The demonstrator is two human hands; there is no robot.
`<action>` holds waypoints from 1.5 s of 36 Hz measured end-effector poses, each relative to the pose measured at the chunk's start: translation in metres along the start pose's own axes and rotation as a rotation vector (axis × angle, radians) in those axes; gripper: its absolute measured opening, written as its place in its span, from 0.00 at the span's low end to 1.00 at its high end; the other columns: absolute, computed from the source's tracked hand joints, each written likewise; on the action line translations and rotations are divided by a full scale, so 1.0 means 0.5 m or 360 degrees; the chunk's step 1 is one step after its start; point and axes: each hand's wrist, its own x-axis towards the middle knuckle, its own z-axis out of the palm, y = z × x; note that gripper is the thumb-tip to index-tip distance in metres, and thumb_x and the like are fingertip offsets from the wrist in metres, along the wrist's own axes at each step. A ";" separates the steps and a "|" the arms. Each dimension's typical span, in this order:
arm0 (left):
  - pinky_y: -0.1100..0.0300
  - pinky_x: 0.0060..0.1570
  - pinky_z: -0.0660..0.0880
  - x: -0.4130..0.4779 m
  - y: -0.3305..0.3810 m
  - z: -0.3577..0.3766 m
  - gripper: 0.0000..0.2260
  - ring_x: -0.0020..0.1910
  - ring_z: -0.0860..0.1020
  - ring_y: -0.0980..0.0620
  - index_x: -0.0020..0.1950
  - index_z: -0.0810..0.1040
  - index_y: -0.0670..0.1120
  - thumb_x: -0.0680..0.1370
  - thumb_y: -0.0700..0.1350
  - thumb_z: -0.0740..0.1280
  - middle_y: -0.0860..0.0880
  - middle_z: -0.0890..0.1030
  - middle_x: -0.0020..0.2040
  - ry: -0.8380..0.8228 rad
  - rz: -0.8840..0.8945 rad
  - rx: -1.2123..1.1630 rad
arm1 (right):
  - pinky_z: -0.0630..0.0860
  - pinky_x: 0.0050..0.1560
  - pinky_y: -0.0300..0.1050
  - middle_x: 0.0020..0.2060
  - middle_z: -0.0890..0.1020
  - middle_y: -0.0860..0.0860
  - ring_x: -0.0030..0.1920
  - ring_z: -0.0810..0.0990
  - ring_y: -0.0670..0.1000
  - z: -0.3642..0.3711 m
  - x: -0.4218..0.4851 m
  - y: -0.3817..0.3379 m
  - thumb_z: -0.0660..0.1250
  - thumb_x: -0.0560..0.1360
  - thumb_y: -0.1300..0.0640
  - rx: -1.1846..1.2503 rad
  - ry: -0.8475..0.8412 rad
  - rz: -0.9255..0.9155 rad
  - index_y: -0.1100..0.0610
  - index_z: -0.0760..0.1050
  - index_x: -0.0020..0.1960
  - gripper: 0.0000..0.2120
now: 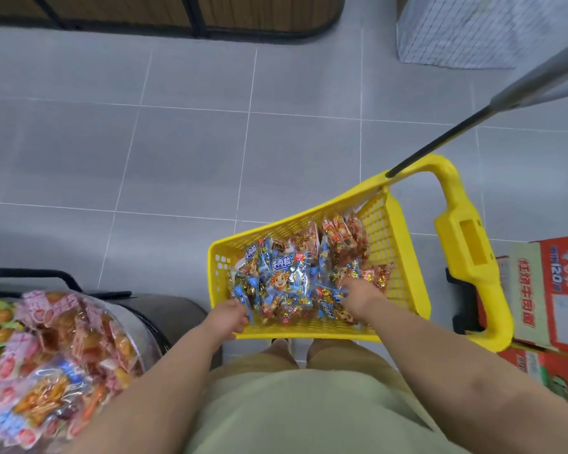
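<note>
The head camera looks straight down past a pale green top and shorts at a yellow basket standing on the grey tiled floor just in front of the person's feet. The basket is a lattice-walled trolley type. Its thick yellow handle loops round the right side, and a black rod rises from the far right corner towards the upper right.

The basket holds a heap of small snack packets. Blue ones with a cartoon figure fill the left and near part, and red and orange ones lie at the far right.

Both arms reach down into the basket. The left hand sits at the near left corner, over the rim. Its fingers are curled, with thumb and forefinger closed narrowly on the lower edge of a blue packet that leans against the left wall.

The right hand is further in, on the right half of the heap, palm down. Its fingers are pushed in among the packets and their tips are hidden, so it cannot be told whether they clasp anything.

To the left, beside a dark rounded bin, a clear bag of mixed pink, orange and blue wrapped sweets bulges close to the left forearm. To the right of the handle, red printed cardboard boxes are stacked on the floor. A dark-framed shelf base crosses the top of the view.
</note>
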 end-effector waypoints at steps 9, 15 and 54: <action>0.60 0.38 0.70 -0.003 0.066 0.039 0.04 0.37 0.74 0.50 0.50 0.75 0.45 0.79 0.45 0.65 0.46 0.78 0.42 -0.0120 0.0022 -0.0269 | 0.73 0.45 0.41 0.59 0.77 0.51 0.52 0.77 0.51 -0.123 -0.025 0.013 0.69 0.73 0.54 0.0235 0.0088 -0.0174 0.52 0.74 0.61 0.17; 0.56 0.49 0.77 -0.028 0.135 0.068 0.17 0.53 0.80 0.48 0.60 0.75 0.49 0.76 0.57 0.68 0.46 0.81 0.55 -0.0529 0.0180 -0.0409 | 0.73 0.46 0.40 0.57 0.76 0.48 0.53 0.76 0.48 -0.160 -0.037 -0.021 0.72 0.73 0.56 0.1246 0.0050 -0.0161 0.49 0.75 0.56 0.13; 0.44 0.57 0.76 0.018 0.046 0.040 0.10 0.50 0.81 0.41 0.58 0.76 0.43 0.82 0.45 0.62 0.40 0.82 0.53 0.0025 -0.0037 -0.1080 | 0.68 0.41 0.43 0.42 0.78 0.56 0.44 0.76 0.56 -0.091 0.025 0.027 0.64 0.77 0.58 0.0622 0.0212 0.0162 0.61 0.70 0.51 0.07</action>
